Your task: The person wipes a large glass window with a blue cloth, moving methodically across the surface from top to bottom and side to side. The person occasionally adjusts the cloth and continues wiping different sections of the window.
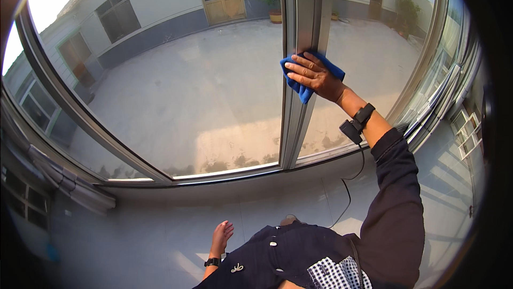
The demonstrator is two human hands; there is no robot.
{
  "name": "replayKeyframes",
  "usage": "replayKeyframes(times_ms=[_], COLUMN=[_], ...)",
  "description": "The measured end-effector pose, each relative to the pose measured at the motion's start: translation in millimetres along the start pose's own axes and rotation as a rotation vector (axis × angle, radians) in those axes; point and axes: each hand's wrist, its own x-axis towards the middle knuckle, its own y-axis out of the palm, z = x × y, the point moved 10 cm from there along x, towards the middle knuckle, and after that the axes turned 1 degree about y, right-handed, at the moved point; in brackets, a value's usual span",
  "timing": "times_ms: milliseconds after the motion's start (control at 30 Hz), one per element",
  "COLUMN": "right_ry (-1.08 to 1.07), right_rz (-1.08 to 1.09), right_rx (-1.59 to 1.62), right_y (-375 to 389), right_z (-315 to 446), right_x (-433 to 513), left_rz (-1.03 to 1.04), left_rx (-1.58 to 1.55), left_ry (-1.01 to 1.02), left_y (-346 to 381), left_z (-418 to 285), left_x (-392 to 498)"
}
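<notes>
My right hand (314, 74) lies spread over a blue cloth (334, 68) and presses it against the upright metal window frame (306, 20). Folds of the cloth stick out beyond the fingers and below the palm. A large glass pane (192, 88) lies left of this upright, and another pane (360, 56) lies right of it. My left hand (223, 236) hangs low beside my body with nothing in it, its fingers loosely bent. It is well apart from the glass.
A black device (352, 129) on my right wrist trails a cable (349, 196) down towards my body. Gathered curtains (76, 186) hang at the left, with more curtains (435, 100) at the right. Below the window sill (224, 173) is a tiled floor (160, 225). Through the glass, a paved yard shows.
</notes>
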Motion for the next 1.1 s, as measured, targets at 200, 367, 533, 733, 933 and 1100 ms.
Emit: replayKeyframes(times_ms=[200,367,533,733,933,1100], right_ry=[0.197,0.379,0.602,0.853,0.759,0.721], right_rz=[-0.445,-0.574,-0.43,-0.348,-0.577,-0.7], right_rx=[-0.152,-0.068,0.089,0.35,0.243,0.093], right_y=[-105,-63,37,87,28,-32], right_z=[-96,-58,22,98,20,-51], right_x=[81,44,-55,-124,-54,10], left_rz=[-0.026,-0.067,-0.053,-0.049,-0.001,0.053], left_rx=[0.026,0.035,0.12,0.216,0.322,0.356], left_ry=[-0.068,-0.147,-0.251,-0.265,-0.248,-0.272], left_y=[-10,-32,-44,-33,-17,-9], left_z=[18,39,55,37,12,-5], left_x=[-11,-20,-30,-24,-10,13])
